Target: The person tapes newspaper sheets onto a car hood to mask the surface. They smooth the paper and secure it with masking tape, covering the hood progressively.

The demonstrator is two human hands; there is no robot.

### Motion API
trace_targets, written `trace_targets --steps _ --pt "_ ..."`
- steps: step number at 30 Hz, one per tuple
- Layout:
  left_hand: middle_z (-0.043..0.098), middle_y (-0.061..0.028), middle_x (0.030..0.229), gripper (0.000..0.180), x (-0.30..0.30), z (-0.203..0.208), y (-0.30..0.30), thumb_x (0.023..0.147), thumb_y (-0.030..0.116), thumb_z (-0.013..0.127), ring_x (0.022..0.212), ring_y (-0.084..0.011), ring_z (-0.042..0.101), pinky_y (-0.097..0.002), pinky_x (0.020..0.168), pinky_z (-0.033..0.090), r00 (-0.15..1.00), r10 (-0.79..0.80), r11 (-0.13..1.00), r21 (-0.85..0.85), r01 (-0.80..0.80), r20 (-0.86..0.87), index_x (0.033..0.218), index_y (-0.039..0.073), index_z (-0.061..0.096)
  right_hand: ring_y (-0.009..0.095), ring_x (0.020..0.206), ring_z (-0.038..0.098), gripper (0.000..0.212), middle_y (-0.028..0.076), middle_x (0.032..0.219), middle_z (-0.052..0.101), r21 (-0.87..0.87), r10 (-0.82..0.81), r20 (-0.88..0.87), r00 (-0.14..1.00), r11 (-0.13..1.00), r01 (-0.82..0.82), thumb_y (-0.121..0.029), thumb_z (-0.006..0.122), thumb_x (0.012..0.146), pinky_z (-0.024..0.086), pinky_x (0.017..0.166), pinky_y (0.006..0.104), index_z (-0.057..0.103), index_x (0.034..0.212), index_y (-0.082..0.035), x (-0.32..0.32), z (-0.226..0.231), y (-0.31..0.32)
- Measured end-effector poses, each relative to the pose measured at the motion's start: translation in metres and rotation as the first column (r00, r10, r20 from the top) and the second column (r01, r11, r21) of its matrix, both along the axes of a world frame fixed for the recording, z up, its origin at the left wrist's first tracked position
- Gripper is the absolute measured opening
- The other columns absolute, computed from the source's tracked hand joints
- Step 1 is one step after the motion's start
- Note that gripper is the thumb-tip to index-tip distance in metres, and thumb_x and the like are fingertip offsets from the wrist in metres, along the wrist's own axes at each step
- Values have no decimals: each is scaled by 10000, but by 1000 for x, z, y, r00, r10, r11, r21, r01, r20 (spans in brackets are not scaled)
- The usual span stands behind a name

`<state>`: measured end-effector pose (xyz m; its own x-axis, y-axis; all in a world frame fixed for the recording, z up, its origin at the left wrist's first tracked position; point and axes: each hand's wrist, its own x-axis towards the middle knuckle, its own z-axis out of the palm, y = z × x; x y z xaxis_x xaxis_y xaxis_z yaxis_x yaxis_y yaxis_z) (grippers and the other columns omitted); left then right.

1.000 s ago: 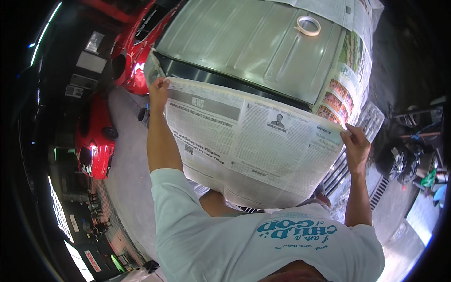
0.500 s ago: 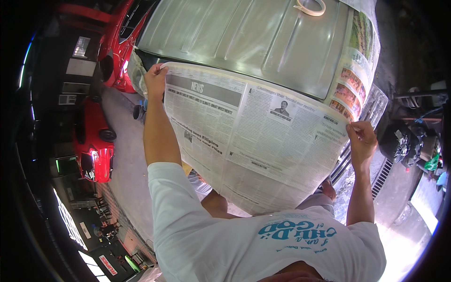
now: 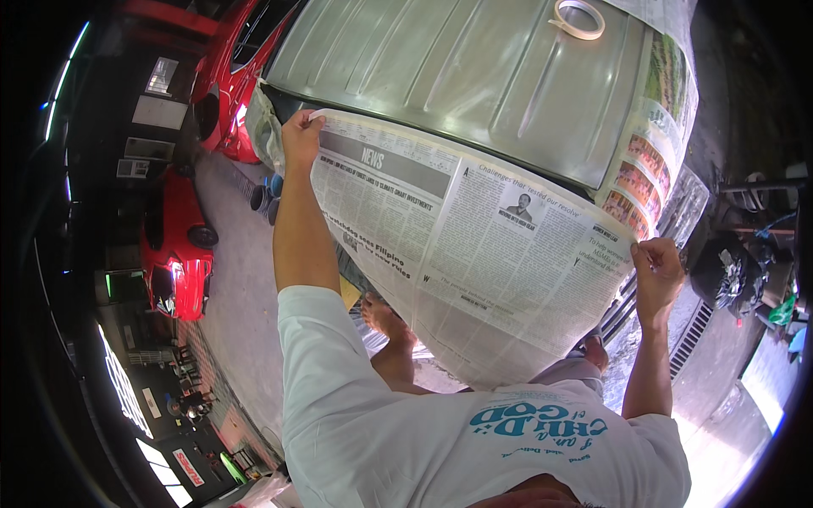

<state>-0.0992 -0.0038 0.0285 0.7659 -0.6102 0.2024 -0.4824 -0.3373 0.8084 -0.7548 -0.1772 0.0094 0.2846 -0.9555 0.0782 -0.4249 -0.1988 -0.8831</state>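
A wide newspaper sheet hangs spread between my hands, its lower part drooping toward my legs. My left hand pinches its upper left corner; my right hand pinches the upper right edge. Just beyond the sheet lies the ribbed silver roof of a vehicle, and the paper's top edge runs along the roof's near edge. A roll of masking tape lies on the roof at the far right. More newspaper, with coloured pictures, covers the roof's right side.
Two red cars, one nearer and one farther, stand at the left on the concrete floor. Dark bags and a floor grate are at the right. My bare foot shows under the paper's left side.
The view has shifted slightly, so roof and cars appear farther right. The sheet's lower left edge has swung inward, uncovering my foot. Both hands keep their pinch on the paper.
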Motion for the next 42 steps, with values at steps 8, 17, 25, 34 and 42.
trace_targets --steps 8,17,25,34,42 --pt "751 -76 908 208 -4 5 7 910 54 746 785 -125 658 -281 732 505 999 24 1000 13 -25 41 1079 -63 718 101 821 642 106 36 924 659 -23 6 9 1000 1000 -6 43 763 876 543 753 258 697 937 -12 -1 6 1" --pt "759 -88 922 214 3 7 14 912 46 754 797 -123 667 -275 738 511 998 -5 1000 2 5 63 1085 -71 711 88 826 630 111 27 934 656 9 24 37 999 1000 -25 36 760 889 535 756 252 680 950 -11 -4 7 2" --pt "754 -89 908 238 -5 15 17 912 43 749 784 -125 661 -274 737 509 999 20 1000 -7 -20 36 1109 -82 701 97 832 633 110 38 944 658 15 43 76 996 999 -44 39 755 891 537 758 255 678 952 -9 -6 9 2" --pt "722 -68 966 342 -39 52 48 909 43 749 847 -118 640 -267 770 500 995 87 996 -13 -86 45 1223 -74 680 151 948 682 129 98 1138 702 -118 185 149 971 979 -168 67 688 934 544 815 267 656 1008 -34 -13 33 5" --pt "730 -34 994 254 -121 124 172 929 13 728 876 -89 658 -243 809 507 985 72 989 -119 -91 -155 1180 -9 702 106 890 657 119 107 1014 738 -159 250 558 791 968 -194 20 724 968 515 802 257 637 1029 -33 -60 84 -11"
